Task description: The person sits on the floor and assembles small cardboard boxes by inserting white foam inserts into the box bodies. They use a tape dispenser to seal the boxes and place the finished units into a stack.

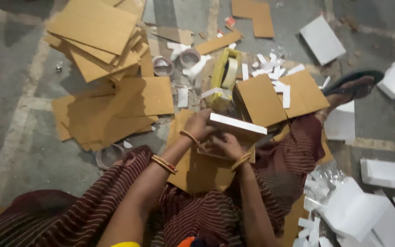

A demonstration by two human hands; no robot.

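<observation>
Floor [14, 114]: grey concrete, worn, with pale seams crossing it and small debris scattered about. Stack of brown cardboard sheets [99, 39] upper left; more sheets fanned flat just below it. White foam blocks [382, 173] along the right edge. Tape rolls [163, 65] near centre top. No walls, windows or furniture in view. Light is dim and even.

Both hands, left hand [200, 124] and right hand [227, 145], meet at a flat white-edged box [236, 127] over the lap. Just ahead of them a tape dispenser [225, 75] and a brown board [259, 99] crowd the way. Left of the hands, a cardboard stack [110, 105] blocks the floor; beyond it bare concrete [10, 100] lies open. To the right, white foam pieces [357, 210] clutter the ground.
</observation>
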